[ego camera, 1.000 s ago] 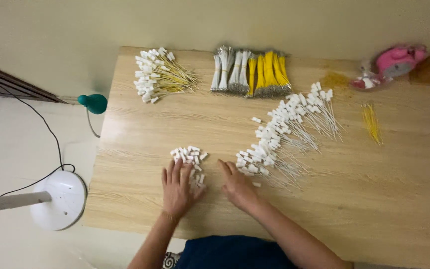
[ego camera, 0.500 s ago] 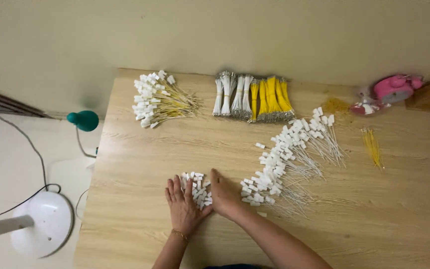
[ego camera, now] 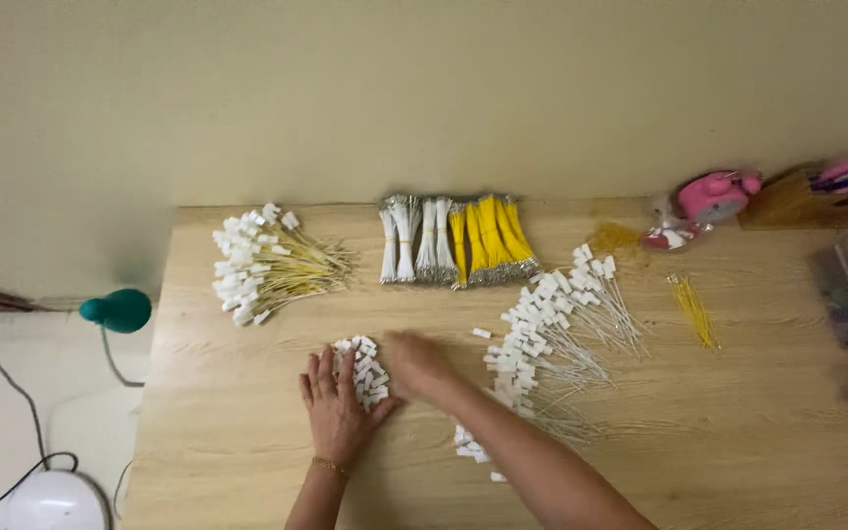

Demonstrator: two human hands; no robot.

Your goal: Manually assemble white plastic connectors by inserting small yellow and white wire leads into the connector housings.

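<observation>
From the head view, the left hand [ego camera: 334,410] lies flat with fingers spread beside a small pile of white tags [ego camera: 365,369] on the desk [ego camera: 738,442]; the right hand [ego camera: 416,365], blurred, cups its other side, grip unclear; the pile's long axis runs away from the person.

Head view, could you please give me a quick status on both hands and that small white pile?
Left hand flat, open, touching pile. Right hand open, blurred, at pile's other side. Small white connector pile between them on the table. Long row of white-tipped wires close right.
</observation>
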